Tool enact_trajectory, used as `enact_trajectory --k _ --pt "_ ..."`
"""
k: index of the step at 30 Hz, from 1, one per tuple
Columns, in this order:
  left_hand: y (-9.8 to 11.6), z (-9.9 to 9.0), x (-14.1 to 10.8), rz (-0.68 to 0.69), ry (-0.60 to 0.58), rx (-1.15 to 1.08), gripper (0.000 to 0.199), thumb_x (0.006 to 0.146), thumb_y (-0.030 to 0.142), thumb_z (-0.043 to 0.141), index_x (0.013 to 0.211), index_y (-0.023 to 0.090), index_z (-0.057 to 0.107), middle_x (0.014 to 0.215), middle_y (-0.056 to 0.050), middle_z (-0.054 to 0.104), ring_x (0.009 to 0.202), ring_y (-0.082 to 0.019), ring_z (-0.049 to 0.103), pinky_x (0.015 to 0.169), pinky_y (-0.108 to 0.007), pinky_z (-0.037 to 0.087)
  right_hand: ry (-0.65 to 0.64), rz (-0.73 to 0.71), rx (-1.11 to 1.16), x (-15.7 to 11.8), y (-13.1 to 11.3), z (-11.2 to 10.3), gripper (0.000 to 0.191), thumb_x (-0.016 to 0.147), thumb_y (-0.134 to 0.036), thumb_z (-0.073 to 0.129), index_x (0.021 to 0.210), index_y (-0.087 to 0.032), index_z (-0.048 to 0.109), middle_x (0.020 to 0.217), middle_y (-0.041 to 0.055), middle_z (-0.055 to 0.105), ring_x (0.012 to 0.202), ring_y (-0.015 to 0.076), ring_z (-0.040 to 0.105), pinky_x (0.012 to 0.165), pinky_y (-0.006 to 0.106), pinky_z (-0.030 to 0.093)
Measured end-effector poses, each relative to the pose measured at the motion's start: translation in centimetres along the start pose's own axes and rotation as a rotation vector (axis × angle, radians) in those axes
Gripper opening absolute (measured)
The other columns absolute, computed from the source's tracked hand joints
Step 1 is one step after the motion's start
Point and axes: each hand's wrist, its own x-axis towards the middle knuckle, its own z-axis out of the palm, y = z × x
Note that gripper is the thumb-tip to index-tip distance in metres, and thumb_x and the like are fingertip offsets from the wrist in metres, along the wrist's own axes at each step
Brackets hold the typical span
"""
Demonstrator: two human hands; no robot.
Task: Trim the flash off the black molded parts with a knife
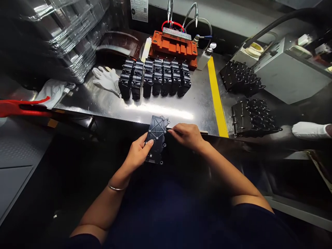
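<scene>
My left hand (137, 152) grips a flat black moulded plastic part (157, 136) at its lower left side, holding it upright over my lap, just in front of the table edge. My right hand (186, 136) pinches a thin pale tool (176, 130), probably a pick or blade, though the picture does not settle which. Its tip rests near the upper right corner of the part. The part's ribbed face and several small metal inserts point up toward me. Its lower end is partly shaded against my dark clothing.
A steel table (166, 110) carries rows of black parts (154, 77), an orange fixture (173, 46) with hoses, white gloves (105, 79) and a squeeze bottle (204, 57). Clear stacked trays (59, 34) rise at left. Two black parts (252, 117) lie at right beside a white-gloved hand (308, 130).
</scene>
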Motion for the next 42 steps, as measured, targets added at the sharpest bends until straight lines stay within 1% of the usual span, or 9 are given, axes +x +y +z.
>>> enact_trajectory --k 3,5,8,13,24,27,30,36,42 --pt "-0.2 0.0 0.1 0.010 0.007 0.001 0.052 0.085 0.041 0.063 0.128 0.012 0.064 0.070 -0.001 0.067 0.054 -0.012 0.059 0.049 -0.020 0.049 0.025 0.008 -0.056 0.4 -0.1 0.0 0.043 0.098 -0.043 0.047 0.070 -0.017 0.066 0.066 0.0041 0.069 0.058 0.0116 0.055 0.054 0.027 0.026" --pt "-0.3 0.1 0.1 0.013 0.002 -0.011 0.052 0.085 0.041 0.063 0.128 0.012 0.064 0.072 -0.001 0.069 0.055 -0.012 0.060 0.050 -0.020 0.049 0.026 -0.003 -0.041 0.5 -0.1 0.1 0.042 0.098 -0.043 0.048 0.071 -0.018 0.067 0.067 0.0037 0.069 0.058 0.0112 0.056 0.054 0.027 0.026" --pt "-0.2 0.1 0.0 0.012 0.003 -0.020 0.053 0.085 0.041 0.064 0.129 0.011 0.063 0.073 -0.002 0.070 0.056 -0.013 0.061 0.051 -0.021 0.050 0.036 0.030 -0.035 0.3 -0.3 0.3 0.041 0.098 -0.042 0.048 0.073 -0.018 0.069 0.067 0.0038 0.070 0.060 0.0118 0.057 0.055 0.027 0.027" --pt "0.1 0.3 -0.1 0.018 0.015 -0.007 0.052 0.084 0.041 0.064 0.125 0.010 0.065 0.074 -0.002 0.070 0.056 -0.013 0.062 0.052 -0.021 0.051 0.012 0.091 0.012 -0.1 -0.8 0.5 0.041 0.098 -0.044 0.046 0.076 -0.018 0.069 0.073 0.0046 0.073 0.063 0.0132 0.061 0.057 0.027 0.031" --pt "0.0 0.2 -0.2 0.009 0.019 0.006 0.049 0.086 0.040 0.063 0.125 0.011 0.065 0.073 -0.002 0.070 0.056 -0.013 0.063 0.052 -0.021 0.052 0.043 0.160 0.064 -0.5 -0.9 0.9 0.037 0.097 -0.042 0.051 0.077 -0.019 0.071 0.073 0.0046 0.074 0.065 0.0137 0.064 0.058 0.025 0.033" --pt "-0.1 0.2 -0.1 0.015 0.026 -0.001 0.051 0.085 0.040 0.063 0.127 0.011 0.064 0.075 -0.002 0.071 0.058 -0.014 0.064 0.054 -0.022 0.053 0.059 0.203 0.077 -0.5 -0.8 0.8 0.036 0.096 -0.042 0.052 0.077 -0.019 0.072 0.073 0.0046 0.074 0.065 0.0134 0.064 0.058 0.025 0.034" --pt "-0.2 0.2 0.0 0.022 0.032 -0.007 0.050 0.085 0.040 0.064 0.126 0.012 0.065 0.077 -0.003 0.072 0.061 -0.015 0.065 0.056 -0.023 0.053 0.049 0.205 0.146 -0.6 -0.7 0.8 0.034 0.094 -0.042 0.054 0.078 -0.019 0.072 0.075 0.0043 0.075 0.066 0.0135 0.064 0.059 0.024 0.037" --pt "0.0 0.3 -0.1 0.020 0.037 -0.019 0.049 0.084 0.039 0.065 0.125 0.011 0.066 0.077 -0.002 0.072 0.060 -0.014 0.063 0.054 -0.022 0.051 0.061 0.227 0.220 -0.9 -0.7 0.9 0.034 0.093 -0.044 0.055 0.077 -0.019 0.072 0.070 0.0037 0.074 0.058 0.0130 0.062 0.057 0.024 0.039" --pt "-0.3 0.3 -0.1 0.032 0.042 -0.009 0.048 0.084 0.038 0.065 0.124 0.012 0.067 0.075 -0.002 0.071 0.058 -0.013 0.062 0.053 -0.021 0.050 0.066 0.261 0.239 -1.0 -0.8 0.9 0.033 0.092 -0.044 0.056 0.077 -0.019 0.072 0.072 0.0040 0.074 0.062 0.0138 0.065 0.059 0.023 0.041"
